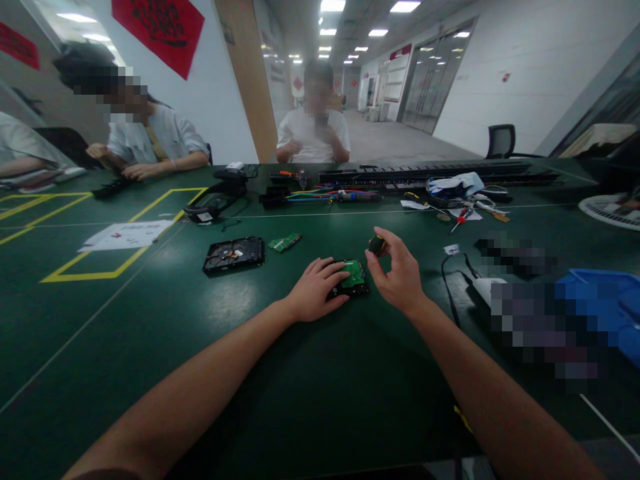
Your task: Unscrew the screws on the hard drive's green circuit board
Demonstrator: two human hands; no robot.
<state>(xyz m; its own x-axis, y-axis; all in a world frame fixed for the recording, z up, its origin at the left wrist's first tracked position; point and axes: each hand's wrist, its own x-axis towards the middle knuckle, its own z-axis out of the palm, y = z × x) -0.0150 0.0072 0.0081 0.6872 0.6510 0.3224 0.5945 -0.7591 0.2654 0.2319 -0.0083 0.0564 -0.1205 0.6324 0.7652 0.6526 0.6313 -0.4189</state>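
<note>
A hard drive (354,273) lies with its green circuit board up on the dark green table in front of me. Across its left part rests my left hand (316,288), fingers over the top and thumb along the near edge, gripping it in place. My right hand (397,270) is closed round the black and yellow handle of a screwdriver (377,244), just right of the drive. The screwdriver's shaft and tip cannot be made out. To the left are a second hard drive (234,255) and a loose green circuit board (285,242).
At the back lie coloured cables (315,195) and long black rails (425,175). A red-handled screwdriver (463,216) is on the right, near a blue tray (605,307). A headset (215,200) and white paper (125,235) are on the left. Two people (315,127) sit opposite.
</note>
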